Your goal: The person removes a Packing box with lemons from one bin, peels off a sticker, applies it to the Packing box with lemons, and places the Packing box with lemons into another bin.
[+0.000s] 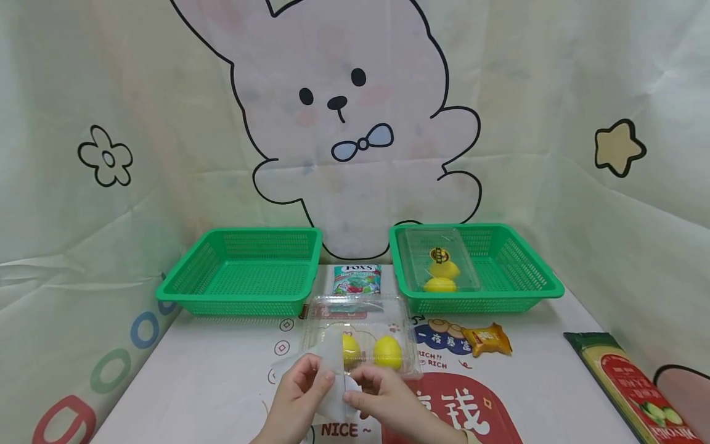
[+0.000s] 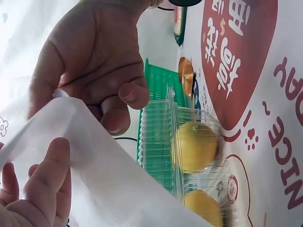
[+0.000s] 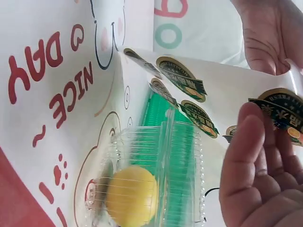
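My left hand [image 1: 302,391] holds a white sticker sheet [image 2: 104,161] upright over the table. Its printed side, with several dark green and gold oval stickers [image 3: 182,78], shows in the right wrist view. At the sheet's edge, my right hand [image 1: 385,394] pinches one sticker [image 3: 284,111] between thumb and fingers; a white round patch of its back shows between the hands in the head view. Just beyond stands a clear plastic clamshell box [image 1: 407,330] with its lid down. Two yellow lemons [image 1: 387,353] are inside, one partly hidden by the sheet.
A green basket [image 1: 238,305] stands back left. Another basket [image 1: 532,290], back right, holds a stickered clamshell [image 1: 468,265] with lemons. Between them lies a mint candy bag [image 1: 357,280]. An orange snack packet [image 1: 488,339] lies right, with a long red-and-green packet [image 1: 632,382] at the table's right edge.
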The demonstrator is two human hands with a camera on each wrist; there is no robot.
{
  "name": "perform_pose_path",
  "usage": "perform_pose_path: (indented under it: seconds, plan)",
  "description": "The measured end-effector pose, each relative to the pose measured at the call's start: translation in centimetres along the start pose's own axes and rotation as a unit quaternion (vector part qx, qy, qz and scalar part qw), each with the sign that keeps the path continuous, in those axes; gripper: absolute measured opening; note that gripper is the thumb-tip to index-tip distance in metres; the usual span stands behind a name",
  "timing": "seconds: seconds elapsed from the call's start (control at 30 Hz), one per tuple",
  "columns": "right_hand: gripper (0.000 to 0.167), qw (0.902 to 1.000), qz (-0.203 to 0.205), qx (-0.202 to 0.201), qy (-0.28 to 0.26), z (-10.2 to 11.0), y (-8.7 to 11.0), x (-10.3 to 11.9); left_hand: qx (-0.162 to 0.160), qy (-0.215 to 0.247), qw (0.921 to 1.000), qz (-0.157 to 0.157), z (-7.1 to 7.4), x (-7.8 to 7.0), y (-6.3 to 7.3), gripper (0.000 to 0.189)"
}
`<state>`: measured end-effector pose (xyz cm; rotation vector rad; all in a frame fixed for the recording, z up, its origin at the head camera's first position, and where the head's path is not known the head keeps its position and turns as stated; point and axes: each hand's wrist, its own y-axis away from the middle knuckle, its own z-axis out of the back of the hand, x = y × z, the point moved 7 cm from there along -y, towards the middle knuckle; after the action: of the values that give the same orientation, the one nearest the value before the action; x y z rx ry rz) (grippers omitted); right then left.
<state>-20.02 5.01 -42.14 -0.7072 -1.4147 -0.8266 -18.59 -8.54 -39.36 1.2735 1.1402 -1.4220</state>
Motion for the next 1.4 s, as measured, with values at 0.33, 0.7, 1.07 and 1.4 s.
perform_pose_path:
  seconds: [0.33,0.7,1.07,1.4]
  plan:
    - [0.026,0.9962,-0.026,-0.082,-0.009,2.3,0.3,-0.4,-0.128,-0.073,0.9884,-0.035,5.5,-2.4,0.1,0.018]
    - [0.028,0.9937,-0.022,-0.108,-0.022,3.2,0.2,-0.5,-0.407,-0.197,0.8920,-0.011,21.0,-2.8,-0.3,0.026]
    - [0.027,0.9927,-0.031,-0.115,-0.015,3.6,0.3,-0.7,-0.320,-0.364,0.8606,0.157,28.7,7.0,-1.6,0.058]
    - [0.026,0.9876,-0.047,-0.149,0.014,4.2,0.4,-0.9,-0.313,-0.251,0.9094,-0.109,16.5,1.4,-1.7,0.016]
